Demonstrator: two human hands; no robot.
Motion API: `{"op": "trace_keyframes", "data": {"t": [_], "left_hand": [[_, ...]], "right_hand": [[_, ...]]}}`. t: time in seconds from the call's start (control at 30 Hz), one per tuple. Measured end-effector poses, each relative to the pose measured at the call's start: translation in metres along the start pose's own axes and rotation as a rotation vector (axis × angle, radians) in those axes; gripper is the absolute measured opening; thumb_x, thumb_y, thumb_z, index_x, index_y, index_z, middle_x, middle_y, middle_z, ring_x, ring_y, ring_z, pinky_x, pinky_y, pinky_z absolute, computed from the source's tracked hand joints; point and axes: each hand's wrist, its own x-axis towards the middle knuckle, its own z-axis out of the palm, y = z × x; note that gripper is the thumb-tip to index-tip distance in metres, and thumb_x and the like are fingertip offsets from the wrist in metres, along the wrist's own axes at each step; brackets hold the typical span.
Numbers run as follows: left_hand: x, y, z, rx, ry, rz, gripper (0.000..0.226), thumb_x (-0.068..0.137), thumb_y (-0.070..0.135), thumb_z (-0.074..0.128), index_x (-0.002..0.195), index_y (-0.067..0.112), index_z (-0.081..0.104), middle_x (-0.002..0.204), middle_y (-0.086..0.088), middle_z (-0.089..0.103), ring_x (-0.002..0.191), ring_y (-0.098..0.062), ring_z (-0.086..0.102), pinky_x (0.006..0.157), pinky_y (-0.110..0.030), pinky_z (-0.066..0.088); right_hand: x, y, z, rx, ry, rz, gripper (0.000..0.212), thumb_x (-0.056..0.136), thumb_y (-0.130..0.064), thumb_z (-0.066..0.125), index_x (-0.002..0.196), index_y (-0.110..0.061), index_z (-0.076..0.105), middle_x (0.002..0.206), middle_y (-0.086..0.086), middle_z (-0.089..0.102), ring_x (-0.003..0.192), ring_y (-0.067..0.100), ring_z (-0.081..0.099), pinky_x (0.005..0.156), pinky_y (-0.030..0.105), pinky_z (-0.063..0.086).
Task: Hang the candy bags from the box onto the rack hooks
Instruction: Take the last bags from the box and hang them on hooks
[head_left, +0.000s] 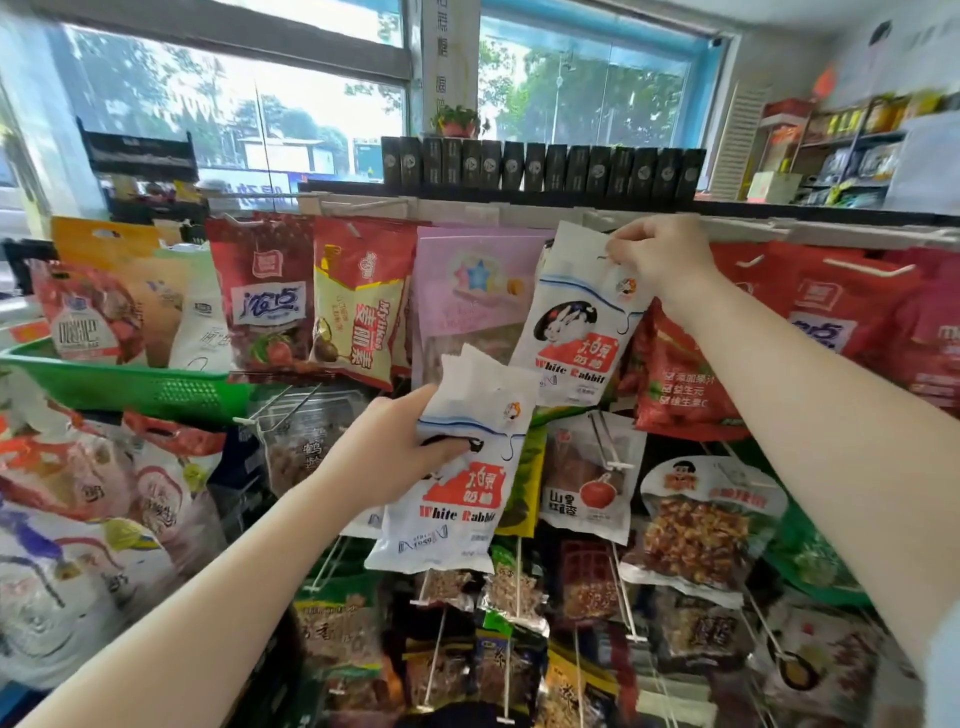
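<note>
Shop racks crowded with hanging snack packets fill the foreground, and in front of them the left hand (387, 449) holds a white candy bag (452, 467) by its upper half, fingers curled round it, below and left of the other. Higher up, the right hand (662, 257) pinches the top corner of a second white candy bag (576, 317) against the top rail (519, 210) of the rack, between a pink packet (467, 291) and red packets (680, 379). Beyond, a row of black boxes (540, 166) lines the shelf top beneath wide windows (234, 104), with a green basket (130, 384) at left.
</note>
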Motion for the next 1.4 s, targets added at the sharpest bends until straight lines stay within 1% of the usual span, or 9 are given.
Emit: {"op": "trace_keyframes", "data": {"t": [0.4, 0.53, 0.63, 0.77, 0.93, 1.17, 1.27, 1.33, 1.4], "left_hand": [[0.037, 0.009, 0.011, -0.092, 0.034, 0.089, 0.030, 0.082, 0.029, 0.067, 0.111, 0.031, 0.058, 0.093, 0.017, 0.068, 0.085, -0.006, 0.066, 0.076, -0.023, 0.053], [0.041, 0.005, 0.011, -0.098, 0.043, 0.086, 0.030, 0.081, 0.027, 0.067, 0.104, 0.042, 0.055, 0.084, 0.033, 0.060, 0.075, 0.015, 0.059, 0.066, -0.002, 0.045], [0.043, -0.002, 0.013, -0.063, 0.007, 0.073, 0.030, 0.081, 0.031, 0.066, 0.111, 0.034, 0.059, 0.090, 0.024, 0.066, 0.081, 0.005, 0.063, 0.068, -0.005, 0.047], [0.040, -0.010, 0.020, -0.029, -0.027, 0.083, 0.032, 0.084, 0.031, 0.063, 0.116, 0.031, 0.056, 0.097, 0.014, 0.070, 0.085, -0.011, 0.067, 0.075, -0.030, 0.055], [0.040, -0.020, 0.026, -0.062, -0.065, 0.094, 0.034, 0.088, 0.021, 0.059, 0.121, 0.024, 0.052, 0.094, 0.023, 0.059, 0.084, -0.003, 0.060, 0.068, -0.005, 0.044], [0.039, -0.013, 0.029, -0.229, -0.092, 0.202, 0.034, 0.086, 0.011, 0.062, 0.114, 0.029, 0.055, 0.099, 0.033, 0.053, 0.086, 0.029, 0.050, 0.071, 0.006, 0.038], [0.038, -0.010, 0.031, -0.300, -0.094, 0.203, 0.033, 0.086, 0.013, 0.062, 0.109, 0.034, 0.055, 0.099, 0.032, 0.056, 0.086, 0.026, 0.053, 0.073, 0.004, 0.041], [0.038, -0.009, 0.033, -0.292, -0.106, 0.214, 0.032, 0.086, 0.014, 0.062, 0.110, 0.034, 0.055, 0.100, 0.030, 0.058, 0.087, 0.025, 0.053, 0.074, 0.002, 0.043], [0.037, -0.009, 0.033, -0.286, -0.117, 0.221, 0.034, 0.086, 0.015, 0.062, 0.113, 0.034, 0.054, 0.103, 0.029, 0.058, 0.090, 0.024, 0.053, 0.077, 0.000, 0.044]], "right_hand": [[0.027, 0.006, 0.003, 0.179, -0.127, 0.138, 0.004, 0.076, -0.006, 0.070, 0.077, -0.009, 0.069, 0.074, 0.004, 0.063, 0.069, 0.015, 0.059, 0.064, 0.025, 0.051], [0.040, 0.017, 0.017, 0.088, -0.043, 0.096, 0.006, 0.080, -0.011, 0.068, 0.076, -0.015, 0.067, 0.071, -0.005, 0.059, 0.066, 0.008, 0.054, 0.056, 0.019, 0.043], [0.053, 0.027, 0.029, -0.045, 0.048, 0.043, 0.025, 0.083, -0.015, 0.062, 0.061, -0.025, 0.059, 0.064, -0.007, 0.057, 0.058, 0.010, 0.050, 0.061, 0.028, 0.045], [0.056, 0.033, 0.035, -0.167, 0.190, -0.019, 0.012, 0.085, -0.012, 0.058, 0.095, -0.013, 0.063, 0.096, 0.007, 0.065, 0.091, 0.024, 0.062, 0.082, 0.038, 0.052], [-0.004, 0.023, 0.019, -0.259, 0.337, -0.443, 0.030, 0.085, -0.007, 0.055, 0.114, -0.002, 0.051, 0.109, 0.013, 0.052, 0.096, 0.009, 0.042, 0.081, 0.008, 0.031], [-0.054, 0.026, -0.003, -0.126, -0.095, -0.186, 0.020, 0.089, -0.023, 0.057, 0.106, -0.014, 0.062, 0.085, -0.003, 0.065, 0.084, 0.016, 0.064, 0.085, 0.040, 0.054], [-0.072, 0.026, 0.002, -0.107, -0.565, -0.090, 0.028, 0.091, -0.029, 0.053, 0.095, -0.008, 0.071, 0.093, 0.006, 0.071, 0.084, 0.017, 0.066, 0.080, 0.023, 0.052], [-0.078, 0.029, 0.009, -0.118, -0.661, -0.067, 0.047, 0.091, -0.034, 0.051, 0.098, 0.011, 0.063, 0.104, 0.032, 0.063, 0.089, 0.044, 0.060, 0.073, 0.010, 0.048], [-0.081, 0.027, 0.010, -0.097, -0.701, -0.039, 0.048, 0.091, -0.033, 0.053, 0.097, 0.014, 0.060, 0.096, 0.034, 0.063, 0.075, 0.048, 0.054, 0.066, 0.005, 0.045]]}}
